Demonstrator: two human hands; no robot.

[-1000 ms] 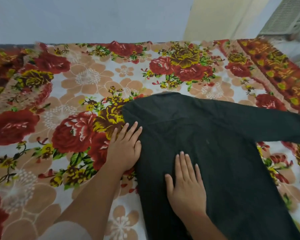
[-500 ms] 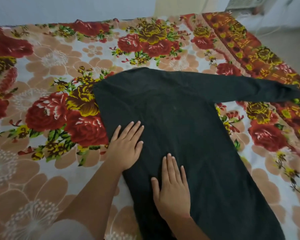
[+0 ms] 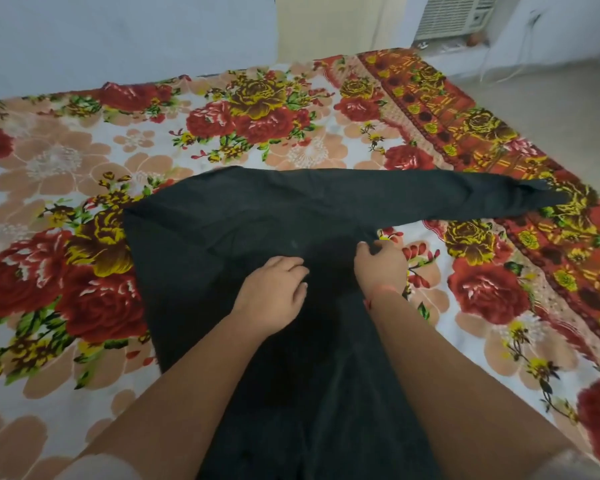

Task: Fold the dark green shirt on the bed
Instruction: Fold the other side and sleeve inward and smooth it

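The dark green shirt (image 3: 243, 216) lies flat on the bed, its left side folded in and one long sleeve (image 3: 465, 199) stretched out to the right. My left hand (image 3: 274, 289) rests on the middle of the shirt, fingers curled down against the cloth. My right hand (image 3: 381, 261) sits at the shirt's right edge, just below where the sleeve joins, with fingers pinched on the fabric there. Both forearms cover the lower part of the shirt.
The bed carries a floral sheet (image 3: 66, 202) in red, peach and yellow, with a red patterned border (image 3: 482, 133) along its right side. A pale wall (image 3: 118, 36) stands behind. An air conditioner unit (image 3: 454, 15) and bare floor (image 3: 551, 98) are at the far right.
Both hands have moved right and up across the shirt. They were lying flat with fingers spread; now the left is curled on the cloth and the right grips the edge under the sleeve.
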